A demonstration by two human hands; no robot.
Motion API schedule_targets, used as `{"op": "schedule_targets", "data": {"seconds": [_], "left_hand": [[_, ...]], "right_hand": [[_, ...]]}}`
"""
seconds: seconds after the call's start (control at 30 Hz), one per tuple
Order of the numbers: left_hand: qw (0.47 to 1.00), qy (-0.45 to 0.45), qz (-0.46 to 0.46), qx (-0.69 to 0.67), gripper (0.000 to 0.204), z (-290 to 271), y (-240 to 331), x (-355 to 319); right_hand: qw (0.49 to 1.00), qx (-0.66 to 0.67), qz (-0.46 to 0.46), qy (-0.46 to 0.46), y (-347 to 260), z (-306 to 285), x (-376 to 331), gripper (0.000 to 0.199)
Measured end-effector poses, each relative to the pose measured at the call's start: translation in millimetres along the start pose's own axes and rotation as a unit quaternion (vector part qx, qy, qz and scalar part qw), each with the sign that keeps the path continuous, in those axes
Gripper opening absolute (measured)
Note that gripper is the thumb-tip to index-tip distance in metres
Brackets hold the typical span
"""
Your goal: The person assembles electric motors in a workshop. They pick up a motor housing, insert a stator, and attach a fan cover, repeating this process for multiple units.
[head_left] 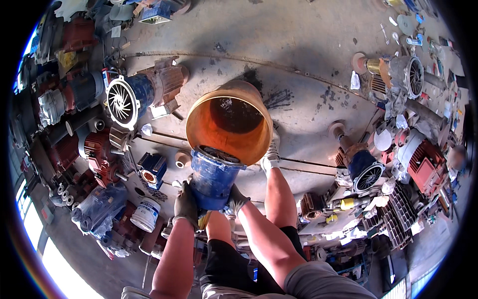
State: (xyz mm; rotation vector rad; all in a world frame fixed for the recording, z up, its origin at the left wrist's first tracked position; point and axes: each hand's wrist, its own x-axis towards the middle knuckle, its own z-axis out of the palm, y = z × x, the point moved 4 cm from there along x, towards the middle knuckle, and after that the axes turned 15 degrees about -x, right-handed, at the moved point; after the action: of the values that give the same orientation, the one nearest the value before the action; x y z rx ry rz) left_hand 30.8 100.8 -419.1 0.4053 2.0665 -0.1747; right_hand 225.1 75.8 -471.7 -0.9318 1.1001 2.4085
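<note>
Both gloved hands on a blue cylindrical motor housing (213, 178), held out over the concrete floor (298, 50) at about knee height, its open upper end tilted away and into the mouth of an orange bucket (230, 122). Left hand (186, 204) wrapped around the lower left side of the housing, grip clamped on its wall, fingers curled under the bottom edge. Right hand (235, 199) pressed against the lower right side, grip likewise closed on the housing, thumb up along the blue shell. Bucket lying tipped toward the camera, rim touching the top of the housing, dark residue visible deep inside. Bare knees just beneath the forearms, one foot in a light shoe (271, 157) planted just right of the bucket. To the left, a larger blue and rust-coloured electric motor (144, 94) with a white fan grille lying on its side, well apart from the hands; nearer, a small blue gearbox (152, 169) and a white plastic tub (146, 214) on the floor. To the right, another blue motor (366, 169) with a pale fan cover, a red finned motor (428, 167) beyond it, and loose parts and scraps spread around.
</note>
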Motion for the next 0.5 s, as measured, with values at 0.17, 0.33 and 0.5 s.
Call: {"op": "schedule_targets", "data": {"seconds": [0.17, 0.33, 0.5], "left_hand": [[0.998, 0.031, 0.002, -0.054, 0.071, 2, -19, 13], [0.996, -0.054, 0.0, 0.075, 0.057, 9, 1, 1], [0.995, -0.059, -0.004, -0.078, 0.062, 8, -36, 19]], "right_hand": [[0.994, -0.077, -0.043, 0.071, -11, 10, -14, 0.046], [0.99, -0.091, -0.07, 0.085, -15, 8, -16, 0.045], [0.997, -0.014, -0.071, 0.016, -10, -2, 13, 0.043]]}}
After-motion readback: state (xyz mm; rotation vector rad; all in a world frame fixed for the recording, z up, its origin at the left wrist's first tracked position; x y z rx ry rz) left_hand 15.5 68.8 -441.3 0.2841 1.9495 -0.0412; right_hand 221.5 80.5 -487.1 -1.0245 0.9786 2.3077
